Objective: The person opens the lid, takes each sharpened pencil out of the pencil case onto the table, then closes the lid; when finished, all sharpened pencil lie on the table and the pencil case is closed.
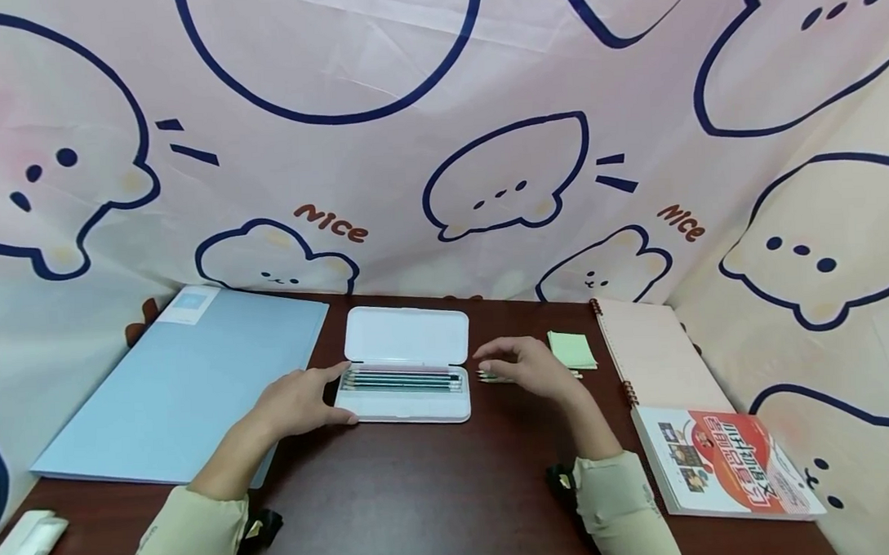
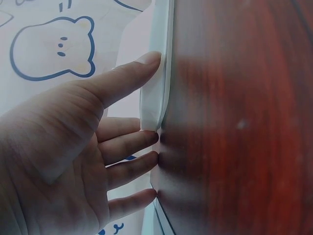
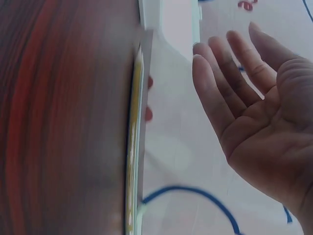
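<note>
A white pencil case (image 1: pixel 403 407) lies on the table with its lid (image 1: pixel 406 336) raised at the back. Several dark green pencils (image 1: pixel 404 381) lie side by side in its rear compartment. My left hand (image 1: pixel 298 401) holds the case's left end, thumb against the front edge and index finger at the back corner. In the left wrist view the thumb (image 2: pixel 149 58) presses the case's wall. My right hand (image 1: pixel 532 368) hovers with loosely bent fingers over more pencils (image 1: pixel 490 377) on the table, partly hidden beneath it. One yellowish pencil (image 3: pixel 134 117) shows in the right wrist view, apart from the fingers.
Green sticky notes (image 1: pixel 572 350) lie behind the loose pencils. A large blue folder (image 1: pixel 191 384) is at the left, a white packet (image 1: pixel 27 541) at the front left. To the right are a spiral notebook (image 1: pixel 660 352) and a red-and-white book (image 1: pixel 723 464). Printed cloth hangs behind.
</note>
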Motion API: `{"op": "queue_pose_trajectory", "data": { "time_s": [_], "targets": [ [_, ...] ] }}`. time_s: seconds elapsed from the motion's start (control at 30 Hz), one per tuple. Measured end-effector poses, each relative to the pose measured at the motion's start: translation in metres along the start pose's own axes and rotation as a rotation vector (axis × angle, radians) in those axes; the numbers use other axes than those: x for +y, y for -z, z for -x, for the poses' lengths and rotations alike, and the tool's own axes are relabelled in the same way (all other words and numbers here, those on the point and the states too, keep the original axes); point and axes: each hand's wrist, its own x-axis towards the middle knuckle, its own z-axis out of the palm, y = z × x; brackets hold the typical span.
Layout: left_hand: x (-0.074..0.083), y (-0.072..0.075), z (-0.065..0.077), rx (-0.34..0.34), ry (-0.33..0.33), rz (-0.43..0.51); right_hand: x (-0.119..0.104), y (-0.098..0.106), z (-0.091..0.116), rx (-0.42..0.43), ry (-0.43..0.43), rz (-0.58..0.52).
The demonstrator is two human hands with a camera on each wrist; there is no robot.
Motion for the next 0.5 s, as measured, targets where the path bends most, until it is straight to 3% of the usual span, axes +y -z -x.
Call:
{"op": "queue_pose_trajectory", "data": {
  "time_s": [0.17, 0.5],
  "targets": [
    [-0.002, 0.002, 0.004, 0.002, 0.013, 0.007, -0.021, -0.022, -0.018, -0.078, -0.006, -0.004],
    [0.001, 0.001, 0.004, 0.029, 0.013, -0.002, -0.037, -0.051, -0.029, -0.211, 0.029, 0.164]
  ]
}}
